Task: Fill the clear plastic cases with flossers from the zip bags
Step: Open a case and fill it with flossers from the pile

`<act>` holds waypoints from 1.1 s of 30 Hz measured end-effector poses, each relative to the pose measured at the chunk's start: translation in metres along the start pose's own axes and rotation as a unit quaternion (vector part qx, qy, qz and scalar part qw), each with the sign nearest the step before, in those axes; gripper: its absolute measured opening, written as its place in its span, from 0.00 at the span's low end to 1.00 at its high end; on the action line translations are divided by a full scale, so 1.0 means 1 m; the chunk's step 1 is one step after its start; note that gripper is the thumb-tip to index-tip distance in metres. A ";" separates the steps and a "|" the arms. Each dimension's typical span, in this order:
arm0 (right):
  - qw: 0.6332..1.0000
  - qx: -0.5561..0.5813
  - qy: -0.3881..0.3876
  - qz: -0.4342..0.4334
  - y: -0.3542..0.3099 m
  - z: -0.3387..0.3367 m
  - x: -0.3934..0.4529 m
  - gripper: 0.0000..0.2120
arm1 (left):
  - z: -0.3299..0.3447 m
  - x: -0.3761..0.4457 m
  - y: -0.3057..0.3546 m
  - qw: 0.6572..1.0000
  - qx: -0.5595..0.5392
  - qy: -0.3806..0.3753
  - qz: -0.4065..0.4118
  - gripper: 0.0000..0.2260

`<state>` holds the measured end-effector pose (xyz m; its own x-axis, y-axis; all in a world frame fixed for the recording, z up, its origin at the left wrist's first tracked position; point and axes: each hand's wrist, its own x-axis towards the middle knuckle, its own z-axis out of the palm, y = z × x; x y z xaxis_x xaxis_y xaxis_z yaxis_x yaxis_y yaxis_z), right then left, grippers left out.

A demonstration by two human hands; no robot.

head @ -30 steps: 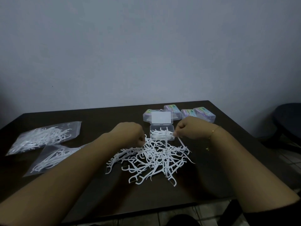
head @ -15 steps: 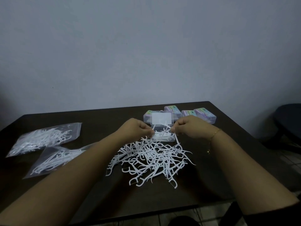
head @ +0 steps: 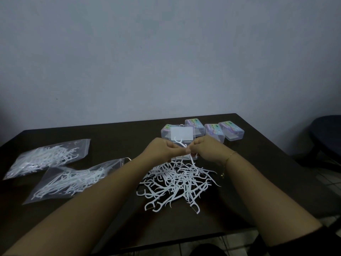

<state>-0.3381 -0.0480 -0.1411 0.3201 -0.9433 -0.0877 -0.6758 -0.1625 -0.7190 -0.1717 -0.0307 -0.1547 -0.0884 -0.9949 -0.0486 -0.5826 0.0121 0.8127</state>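
Note:
A loose pile of white flossers (head: 178, 183) lies on the dark table (head: 258, 172) in front of me. Behind it stands an open clear plastic case (head: 181, 134) with its white-labelled lid raised; its tray is mostly hidden by my hands. My left hand (head: 162, 150) and my right hand (head: 206, 149) meet over the tray, fingers curled, pinching a few flossers (head: 181, 145) between them. Two zip bags of flossers lie at the left, the far zip bag (head: 49, 156) and the near zip bag (head: 73, 180).
Several closed clear cases with coloured labels (head: 214, 129) stand at the table's back right, behind the open one. A dark chair (head: 326, 137) is off the table's right edge. Tiled floor shows below the front edge.
My left hand rose from the pile and moved right to meet my right hand over the open case. Both hands now pinch flossers together above the tray.

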 end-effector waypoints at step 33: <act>0.955 -0.282 -0.085 -0.040 -0.004 -0.016 -0.002 0.13 | -0.024 0.003 0.000 0.925 0.348 -0.023 0.152 0.11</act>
<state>-0.3468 -0.0502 -0.1265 0.4566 -0.8684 -0.1935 -0.8792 -0.4072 -0.2475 -0.1524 -0.0365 -0.1411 -0.3580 -0.9300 0.0829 -0.9030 0.3674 0.2227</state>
